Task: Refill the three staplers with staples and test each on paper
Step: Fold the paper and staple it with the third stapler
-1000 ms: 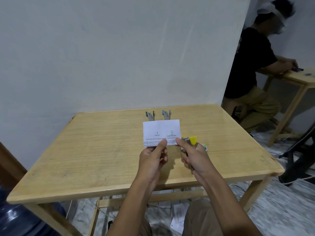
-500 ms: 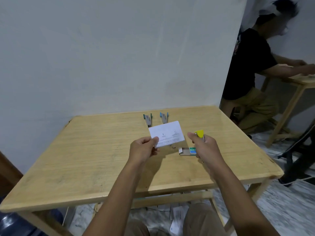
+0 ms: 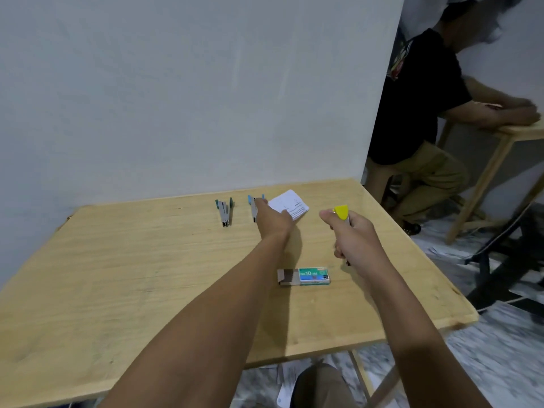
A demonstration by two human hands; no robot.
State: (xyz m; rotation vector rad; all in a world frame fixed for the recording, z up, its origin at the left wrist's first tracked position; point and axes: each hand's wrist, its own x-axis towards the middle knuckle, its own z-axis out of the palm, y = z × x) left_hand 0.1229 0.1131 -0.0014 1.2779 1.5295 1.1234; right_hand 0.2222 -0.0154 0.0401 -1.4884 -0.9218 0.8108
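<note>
My left hand (image 3: 272, 220) reaches to the far side of the wooden table (image 3: 132, 260) and holds a folded white paper (image 3: 290, 207) low over the tabletop. My right hand (image 3: 357, 240) is closed around a yellow-tipped stapler (image 3: 341, 212), held above the table's right side. Two staplers lie open near the wall: a dark-teal one (image 3: 224, 212) and a light-blue one (image 3: 253, 208), partly hidden behind my left hand. A green staple box (image 3: 304, 276), its tray slid partway out, lies on the table below my right hand.
A white wall rises right behind the table. Another person in a black shirt (image 3: 418, 98) sits at a second wooden table (image 3: 518, 134) to the right. A dark chair frame (image 3: 506, 260) stands on the floor at right. Papers lie on the floor under my table.
My left hand has carried the paper away from me, from in front of my chest to the far side by the blue stapler. My right hand moved right and up, uncovering the staple box.
</note>
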